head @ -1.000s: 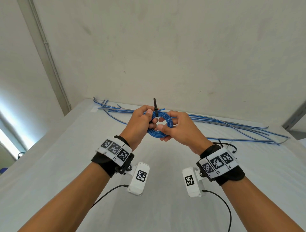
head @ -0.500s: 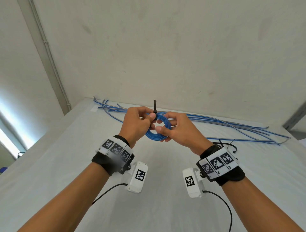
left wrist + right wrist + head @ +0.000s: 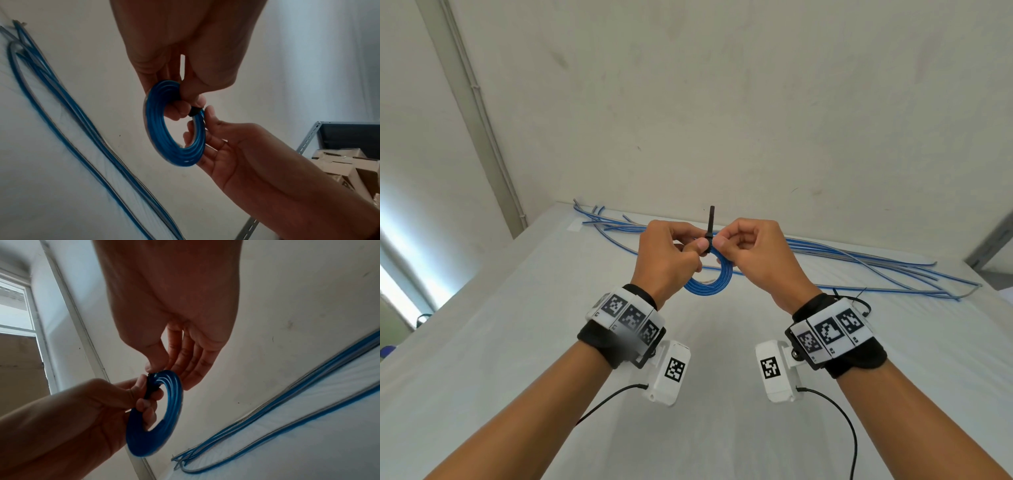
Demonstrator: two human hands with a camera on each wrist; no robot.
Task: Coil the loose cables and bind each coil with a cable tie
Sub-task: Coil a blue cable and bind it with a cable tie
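A small blue cable coil (image 3: 709, 281) hangs in the air between both hands, above the white table (image 3: 551, 342). A black cable tie (image 3: 711, 222) is wrapped round the coil's top, its tail standing straight up. My left hand (image 3: 697, 246) grips the coil (image 3: 174, 129) at the tie (image 3: 194, 112), fingers curled through the ring. My right hand (image 3: 722, 241) pinches the top of the coil (image 3: 164, 410) just right of the tie (image 3: 151, 386), thumb in front and fingers behind. Several loose blue cables (image 3: 859, 260) lie along the table's back edge.
The wall (image 3: 722, 102) rises right behind the table. Thin black pieces (image 3: 859, 301) lie on the table beyond my right wrist. A metal shelf with cardboard boxes (image 3: 339, 162) stands to the right, and a window (image 3: 16, 305) is at the left.
Both hands have risen slightly and closed in at the top of the coil. The coil has swung from facing me to hanging below my fingers. My right hand has shifted up beside the tie.
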